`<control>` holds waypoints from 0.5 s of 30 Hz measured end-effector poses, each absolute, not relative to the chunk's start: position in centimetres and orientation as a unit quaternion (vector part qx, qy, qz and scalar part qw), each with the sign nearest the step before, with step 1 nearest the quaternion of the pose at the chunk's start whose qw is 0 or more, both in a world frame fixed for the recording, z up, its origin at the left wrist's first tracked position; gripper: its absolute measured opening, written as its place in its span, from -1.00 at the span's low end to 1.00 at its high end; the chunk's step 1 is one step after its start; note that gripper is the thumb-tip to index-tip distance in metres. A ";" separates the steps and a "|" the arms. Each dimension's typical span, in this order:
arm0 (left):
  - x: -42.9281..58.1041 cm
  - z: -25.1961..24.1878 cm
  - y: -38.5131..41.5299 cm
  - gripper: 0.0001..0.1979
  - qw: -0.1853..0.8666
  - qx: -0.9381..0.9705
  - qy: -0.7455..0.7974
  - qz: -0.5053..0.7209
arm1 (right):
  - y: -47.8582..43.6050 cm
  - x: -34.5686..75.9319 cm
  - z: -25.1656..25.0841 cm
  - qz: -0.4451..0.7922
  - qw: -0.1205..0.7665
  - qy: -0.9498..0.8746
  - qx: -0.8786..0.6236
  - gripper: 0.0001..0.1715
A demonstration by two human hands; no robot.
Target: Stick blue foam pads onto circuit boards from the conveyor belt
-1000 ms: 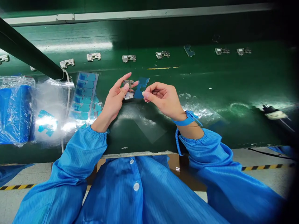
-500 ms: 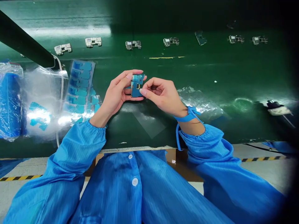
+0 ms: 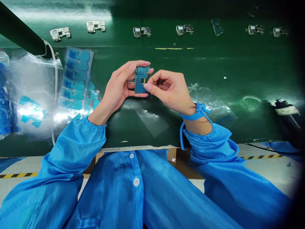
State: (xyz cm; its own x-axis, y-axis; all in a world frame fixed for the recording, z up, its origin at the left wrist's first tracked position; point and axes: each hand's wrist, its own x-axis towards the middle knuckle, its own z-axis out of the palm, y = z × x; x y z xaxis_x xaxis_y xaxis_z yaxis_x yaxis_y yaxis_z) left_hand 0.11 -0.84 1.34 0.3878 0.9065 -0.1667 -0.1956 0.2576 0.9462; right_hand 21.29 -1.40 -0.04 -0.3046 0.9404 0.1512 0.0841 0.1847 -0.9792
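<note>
A small circuit board (image 3: 140,87) with a blue face and a notch at its middle is held above the green work surface. My left hand (image 3: 120,83) grips it from the left, thumb near its top corner and fingers behind and below. At the board's lower right edge, my right hand (image 3: 168,89) pinches with thumb and index finger against the board. Whether a film lies between those fingertips cannot be made out. A blue wrist strap (image 3: 194,115) with a coiled cord circles my right wrist.
Several circuit boards (image 3: 142,31) lie in a row along the back. On the left are a sheet of blue film pieces (image 3: 76,74), clear plastic bags (image 3: 30,76) and a white cable (image 3: 56,86). A clear film (image 3: 153,122) lies before me; a dark-tipped tool (image 3: 286,108) is far right.
The view has shifted, so the row of boards sits higher in the picture. Both hands keep nearly the same grip on the board; its blue face looks slightly more turned to me.
</note>
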 end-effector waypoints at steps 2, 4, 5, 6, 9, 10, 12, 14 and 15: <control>0.1 1.4 -0.9 -0.52 0.695 0.458 0.387 0.397 | -1.4 21.2 0.0 0.494 0.431 -0.638 -0.404 -0.39; 0.1 1.3 -0.9 -0.54 0.695 0.455 0.386 0.401 | -1.4 21.2 0.0 0.491 0.432 -0.637 -0.408 -0.38; 0.1 1.3 -0.9 -0.55 0.695 0.455 0.386 0.402 | -1.5 21.2 -0.1 0.489 0.431 -0.637 -0.411 -0.37; 0.1 1.2 -0.9 -0.55 0.694 0.456 0.386 0.402 | -1.5 21.2 -0.1 0.488 0.429 -0.638 -0.414 -0.37; 0.1 1.1 -0.9 -0.52 0.691 0.462 0.383 0.403 | -1.4 21.2 -0.1 0.482 0.428 -0.638 -0.420 -0.37; 0.1 1.2 -0.9 -0.52 0.692 0.463 0.381 0.403 | -1.4 21.2 -0.1 0.481 0.428 -0.638 -0.422 -0.37; 0.1 1.2 -1.0 -0.53 0.695 0.458 0.376 0.407 | -1.4 21.2 -0.1 0.477 0.430 -0.638 -0.424 -0.38; 0.2 1.4 -1.0 -0.55 0.699 0.450 0.376 0.409 | -1.5 21.2 -0.2 0.475 0.431 -0.639 -0.424 -0.38; 0.2 1.5 -1.1 -0.55 0.699 0.448 0.379 0.409 | -1.5 21.2 -0.2 0.475 0.432 -0.639 -0.424 -0.38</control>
